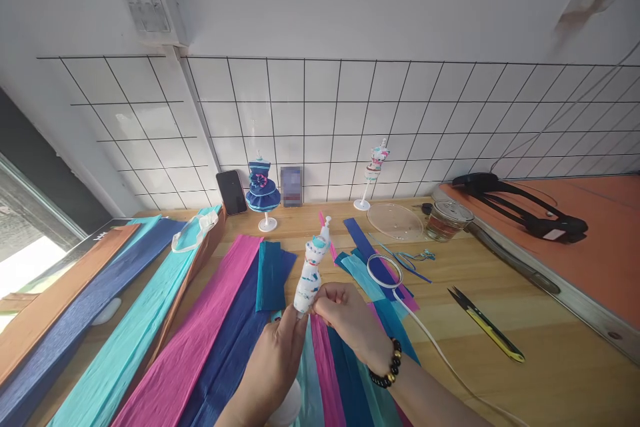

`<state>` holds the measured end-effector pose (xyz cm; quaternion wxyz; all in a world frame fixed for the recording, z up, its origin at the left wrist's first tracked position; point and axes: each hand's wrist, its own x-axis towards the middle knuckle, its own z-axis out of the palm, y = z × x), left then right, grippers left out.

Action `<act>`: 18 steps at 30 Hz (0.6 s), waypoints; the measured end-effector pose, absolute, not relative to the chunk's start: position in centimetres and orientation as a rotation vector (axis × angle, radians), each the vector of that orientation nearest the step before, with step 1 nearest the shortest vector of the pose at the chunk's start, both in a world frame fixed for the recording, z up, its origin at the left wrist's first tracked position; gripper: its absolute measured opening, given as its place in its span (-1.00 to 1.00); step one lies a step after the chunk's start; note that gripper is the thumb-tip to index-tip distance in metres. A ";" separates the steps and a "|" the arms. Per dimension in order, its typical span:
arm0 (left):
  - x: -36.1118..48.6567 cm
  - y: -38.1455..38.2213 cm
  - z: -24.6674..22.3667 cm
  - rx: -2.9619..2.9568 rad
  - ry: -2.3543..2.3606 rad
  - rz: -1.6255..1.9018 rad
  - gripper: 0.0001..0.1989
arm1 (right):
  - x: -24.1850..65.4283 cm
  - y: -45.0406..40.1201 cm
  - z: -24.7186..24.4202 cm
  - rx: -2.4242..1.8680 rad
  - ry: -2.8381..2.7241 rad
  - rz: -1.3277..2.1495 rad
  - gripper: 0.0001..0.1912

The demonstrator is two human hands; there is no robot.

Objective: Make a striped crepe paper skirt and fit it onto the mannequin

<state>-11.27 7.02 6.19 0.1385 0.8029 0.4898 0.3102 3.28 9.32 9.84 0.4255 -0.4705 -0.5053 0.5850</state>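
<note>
A small white dress-form mannequin [309,277], marked with blue and red patches, tilts to the right in front of me. My left hand [275,363] is closed on its lower end, thumb raised along the front. Part of a round white base [287,405] shows beneath that hand. The fingers of my right hand [347,320] are pinched together against the mannequin's lower right side; what lies between them is hidden. Strips of pink, teal and blue crepe paper [327,373] lie under both hands.
Long crepe sheets [210,320] cover the left side. A blue-dressed mannequin [263,190], a phone [231,191] and another mannequin [376,167] stand at the wall. To the right are a white ring with cable [385,271], yellow-handled tweezers [486,325] and a glass jar [449,219].
</note>
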 end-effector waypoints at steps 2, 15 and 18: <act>-11.3 6.9 6.4 2.195 1.395 0.931 -0.76 | 3.4 9.1 9.9 -1.119 -1.257 1.525 -0.79; -11.3 6.9 6.4 2.145 1.410 0.972 -0.77 | 4.0 8.2 9.8 -1.088 -1.504 1.336 -0.69; -11.3 7.1 6.3 2.296 1.435 0.955 -0.76 | 3.6 8.0 10.0 -1.159 -1.491 1.285 -0.75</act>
